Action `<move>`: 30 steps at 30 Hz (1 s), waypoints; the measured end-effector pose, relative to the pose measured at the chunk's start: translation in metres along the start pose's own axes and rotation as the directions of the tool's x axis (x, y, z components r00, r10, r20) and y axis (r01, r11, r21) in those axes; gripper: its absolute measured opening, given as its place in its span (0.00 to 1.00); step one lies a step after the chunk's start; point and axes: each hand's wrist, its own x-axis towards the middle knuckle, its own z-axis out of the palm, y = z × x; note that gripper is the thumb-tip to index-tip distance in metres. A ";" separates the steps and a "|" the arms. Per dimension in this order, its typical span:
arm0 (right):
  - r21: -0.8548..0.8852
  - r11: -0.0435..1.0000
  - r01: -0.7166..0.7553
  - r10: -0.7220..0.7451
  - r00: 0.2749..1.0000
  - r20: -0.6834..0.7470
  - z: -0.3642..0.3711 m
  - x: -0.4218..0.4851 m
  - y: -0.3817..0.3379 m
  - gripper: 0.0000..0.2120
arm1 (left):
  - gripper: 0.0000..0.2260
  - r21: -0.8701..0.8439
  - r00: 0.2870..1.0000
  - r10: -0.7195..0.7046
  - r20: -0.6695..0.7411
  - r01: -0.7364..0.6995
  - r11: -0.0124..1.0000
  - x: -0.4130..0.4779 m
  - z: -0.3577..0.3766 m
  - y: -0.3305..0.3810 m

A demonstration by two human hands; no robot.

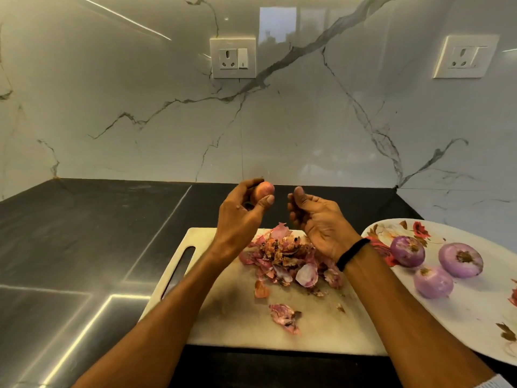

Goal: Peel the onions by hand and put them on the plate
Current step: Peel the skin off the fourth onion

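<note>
My left hand (242, 212) is raised above the cutting board (235, 312) and grips a small onion (263, 190) that still wears its pinkish-brown skin. A short gap to the right, my right hand (316, 219) holds nothing, its fingers loosely curled and thumb up. Below both hands a heap of onion peels (288, 259) lies on the board. Three peeled purple onions (407, 250) (460, 260) (433, 282) sit on the floral plate (475, 317) at the right.
The white board lies on a dark countertop (84, 247) that stretches to the left. A marble wall with two power sockets (233, 57) (465, 56) stands behind. Loose peel scraps (285, 317) lie near the board's front.
</note>
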 end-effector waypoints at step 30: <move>-0.520 0.738 0.429 -0.402 0.900 0.171 0.013 -0.004 0.020 0.27 | 0.16 -0.564 0.930 -0.225 0.290 0.356 0.745 -0.003 -0.010 0.007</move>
